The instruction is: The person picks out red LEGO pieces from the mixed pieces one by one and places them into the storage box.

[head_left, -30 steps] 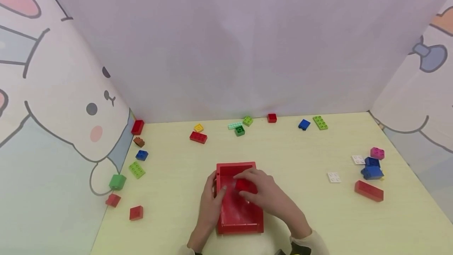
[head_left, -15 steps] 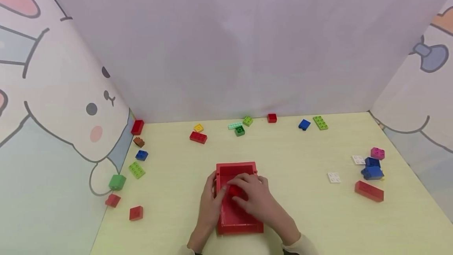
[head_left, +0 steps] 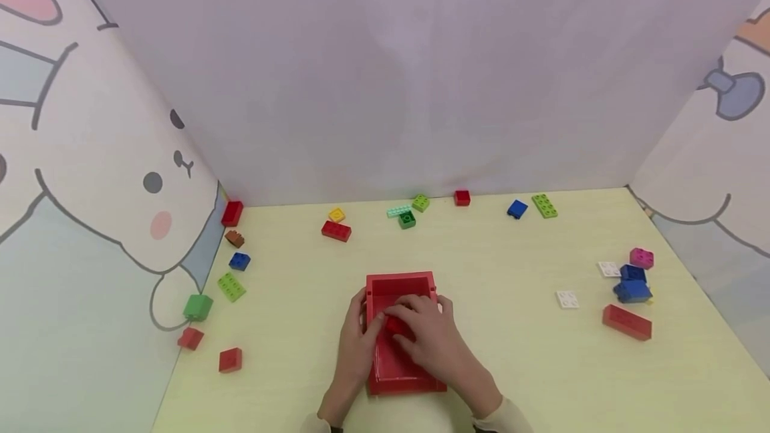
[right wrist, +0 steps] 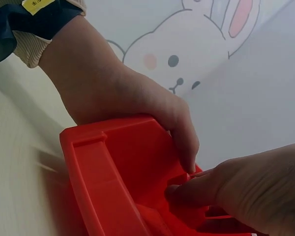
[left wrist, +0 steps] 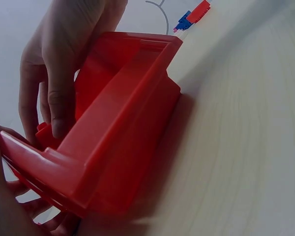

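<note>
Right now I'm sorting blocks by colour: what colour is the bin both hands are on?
Red, clearest in the left wrist view: the bin.

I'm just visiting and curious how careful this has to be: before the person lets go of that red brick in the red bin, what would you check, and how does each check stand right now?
1. Red bin flat on the table: ok, it sits level in the head view.
2. Bin steadied: ok, the left hand grips its left wall.
3. Red brick inside the bin walls: ok, it is over the bin floor.
4. Brick held: ok, the right hand has its fingers around it.
5. Brick resting on the bin floor: cannot tell, fingers hide its underside.
6. Other bricks already in the bin: cannot tell, the hands cover much of the floor.
</note>
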Demonstrator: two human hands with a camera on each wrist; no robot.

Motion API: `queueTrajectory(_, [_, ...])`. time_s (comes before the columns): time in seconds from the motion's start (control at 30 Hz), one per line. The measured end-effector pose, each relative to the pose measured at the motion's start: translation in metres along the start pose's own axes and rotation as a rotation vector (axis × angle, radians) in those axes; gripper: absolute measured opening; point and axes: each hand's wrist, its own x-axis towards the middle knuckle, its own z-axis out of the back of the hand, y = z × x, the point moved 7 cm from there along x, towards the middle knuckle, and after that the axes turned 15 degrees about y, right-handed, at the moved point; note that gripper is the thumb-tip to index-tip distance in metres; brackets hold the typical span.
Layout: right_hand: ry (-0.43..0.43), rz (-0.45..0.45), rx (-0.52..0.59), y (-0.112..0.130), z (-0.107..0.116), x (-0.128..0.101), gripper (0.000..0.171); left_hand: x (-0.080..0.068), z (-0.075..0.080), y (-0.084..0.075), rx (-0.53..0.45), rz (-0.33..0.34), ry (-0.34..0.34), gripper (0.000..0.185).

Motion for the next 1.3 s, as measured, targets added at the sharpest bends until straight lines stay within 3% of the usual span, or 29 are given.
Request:
queueTrajectory(0.8, [-0.044, 0.011, -0.230, 0.0051, -0.0062, 0.0011, 0.056, -0.0009, -0.0006, -0.0042, -0.013, 0.004, -0.008, 0.069])
queueTrajectory(1.3, [-0.051, 0.012, -0.309, 0.0078, -0.0073, 0.0018, 0.055, 0.0000, -0.0005, -0.0029, -0.019, 0.010, -0.017, 0.067])
